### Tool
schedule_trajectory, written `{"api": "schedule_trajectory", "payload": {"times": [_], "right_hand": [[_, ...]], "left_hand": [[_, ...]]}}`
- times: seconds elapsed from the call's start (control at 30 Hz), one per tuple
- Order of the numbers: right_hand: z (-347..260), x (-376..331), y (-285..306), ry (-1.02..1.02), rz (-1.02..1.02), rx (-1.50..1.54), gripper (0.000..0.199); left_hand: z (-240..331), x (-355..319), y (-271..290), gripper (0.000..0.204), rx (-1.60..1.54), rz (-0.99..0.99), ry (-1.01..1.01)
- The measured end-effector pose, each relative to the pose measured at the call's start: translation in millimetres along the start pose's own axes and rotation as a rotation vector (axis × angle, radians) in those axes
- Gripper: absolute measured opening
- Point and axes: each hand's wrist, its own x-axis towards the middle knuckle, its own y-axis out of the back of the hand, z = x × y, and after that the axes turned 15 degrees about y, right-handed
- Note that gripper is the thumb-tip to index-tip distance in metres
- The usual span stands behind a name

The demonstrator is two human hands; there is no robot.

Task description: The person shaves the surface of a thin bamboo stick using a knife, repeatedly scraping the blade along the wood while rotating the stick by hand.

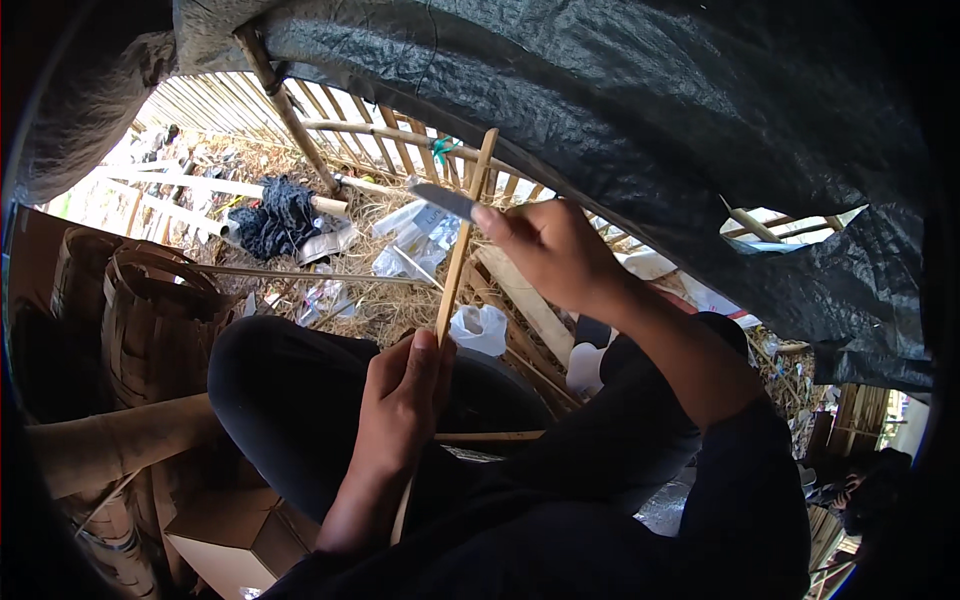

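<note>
In the head view, the left hand (400, 400) is clamping its fingers around a wooden strip (456, 275) above the lap (600, 450), apparently steadying it, while the right hand (556, 252) is gripping a knife (440, 199) in curled fingers, seemingly controlling its blade across the strip.

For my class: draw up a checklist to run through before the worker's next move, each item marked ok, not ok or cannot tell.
1. Left hand grips the strip: ok, fingers closed around it.
2. Right hand holds the knife: ok, pointing toward the picture's left.
3. Left hand apart from the knife: ok, it grips the strip lower down in the picture.
4. Knife sharp enough: cannot tell, its edge is too small to judge.
5. Ground ahead clear: not ok, a plastic bag and dark cloth lie there.
</note>
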Motion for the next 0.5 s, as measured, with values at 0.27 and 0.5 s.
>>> {"api": "schedule_trajectory", "payload": {"times": [0.27, 0.5], "right_hand": [[4, 1, 7, -0.095, 0.013, 0.010, 0.058], [5, 0, 8, -0.029, 0.012, 0.027, 0.061]], "left_hand": [[8, -3, -4, 0.047, 0.046, 0.020, 0.011], [4, -4, -2, 0.048, 0.080, 0.041, -0.064]]}}
